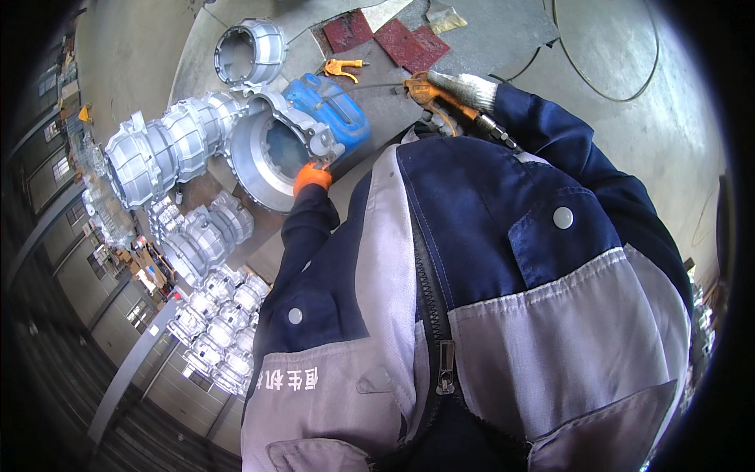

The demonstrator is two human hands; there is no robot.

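My left hand (pixel 313 178), in an orange glove, grips the near edge of a large silver cast-metal housing (pixel 250 161) with a wide round opening. The housing lies tilted against a blue plastic jerrycan (pixel 342 110). My right hand (pixel 465 90), in a white knit glove, is closed round an orange air tool (pixel 436 96) with a metal hose coupling at its end. That tool is off to the right, apart from the housing. Its working tip cannot be made out. A yellow blow gun (pixel 344 69) lies on the work surface beyond the jerrycan.
Another ring-shaped housing (pixel 252 53) stands at the back left. More castings (pixel 169 145) line the left, with several stacked rows (pixel 222 326) below them. Dark red sheets (pixel 409 46) lie at the far side. A thin hose (pixel 654 59) loops across the floor at right.
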